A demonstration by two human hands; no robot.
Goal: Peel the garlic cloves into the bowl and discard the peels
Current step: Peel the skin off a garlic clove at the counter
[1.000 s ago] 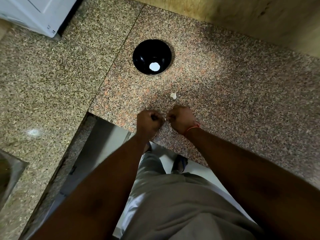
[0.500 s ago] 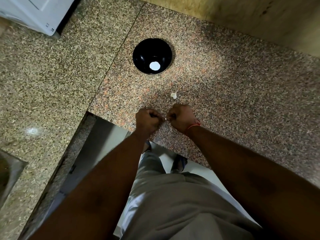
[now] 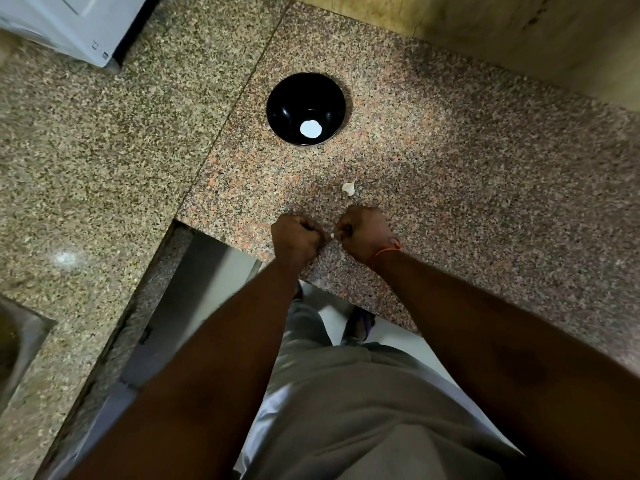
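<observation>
Granite counter: one bowl, one loose clove, left hand and right hand pinching another

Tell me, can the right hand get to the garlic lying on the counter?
Probably yes. The loose garlic clove lies on the counter just beyond the right hand, with nothing between them. But that hand and the left hand are both pinching a small white piece, so it is busy.

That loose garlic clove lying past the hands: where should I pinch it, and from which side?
Probably pinch the garlic clove across its plump lower body, coming straight down from above. It lies flat on the counter with its thin tip pointing away toward the bowl, and nothing crowds it.
</observation>
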